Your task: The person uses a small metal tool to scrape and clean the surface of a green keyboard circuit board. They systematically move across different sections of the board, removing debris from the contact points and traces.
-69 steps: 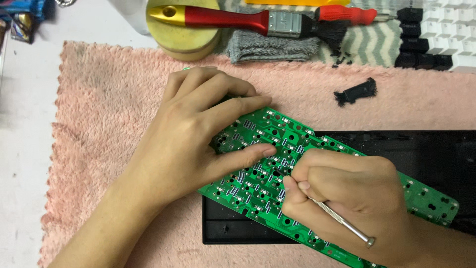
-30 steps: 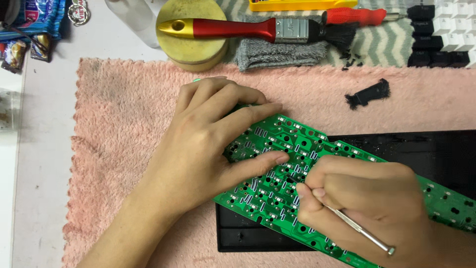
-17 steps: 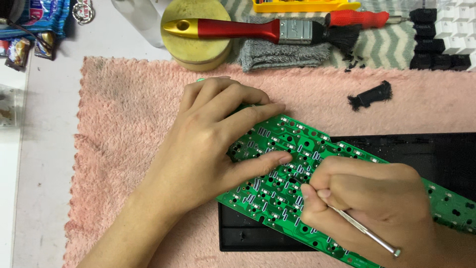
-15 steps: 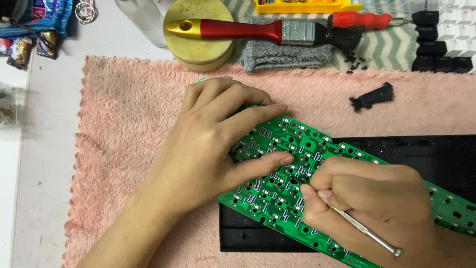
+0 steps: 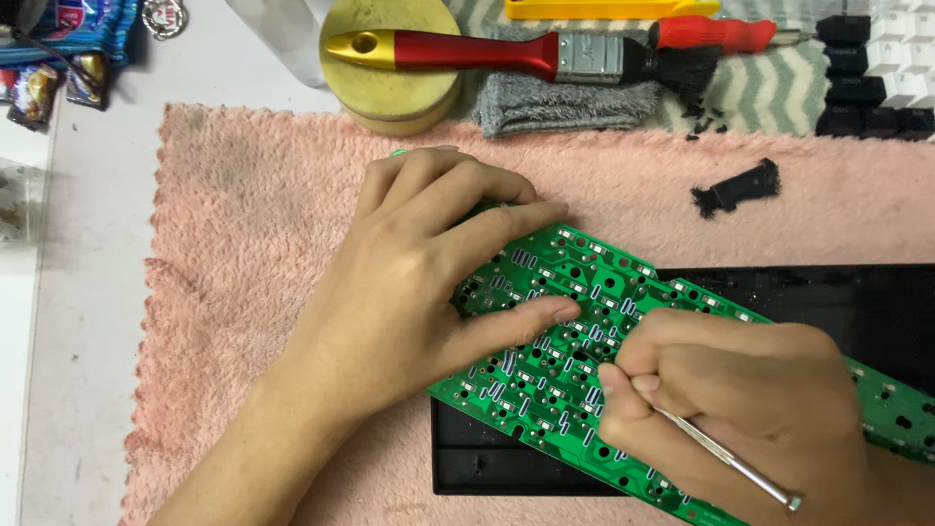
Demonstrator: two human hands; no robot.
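Left hand (image 5: 419, 282): I see it flat on the green circuit board (image 5: 555, 360), fingers spread, holding nothing.
Right hand (image 5: 740, 399): fingers pinched round a thin metal tool (image 5: 730, 458); its tip is hidden under my fingers.
Board: tilted across the black tray (image 5: 506, 463) on the pink towel (image 5: 253, 244); its right end is cut off.
Tray: mostly covered.

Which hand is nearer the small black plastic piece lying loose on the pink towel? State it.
Right. The right hand, gripping a thin metal tool, sits almost straight below the black piece. The left hand, flat on the green circuit board, lies farther off to its left.
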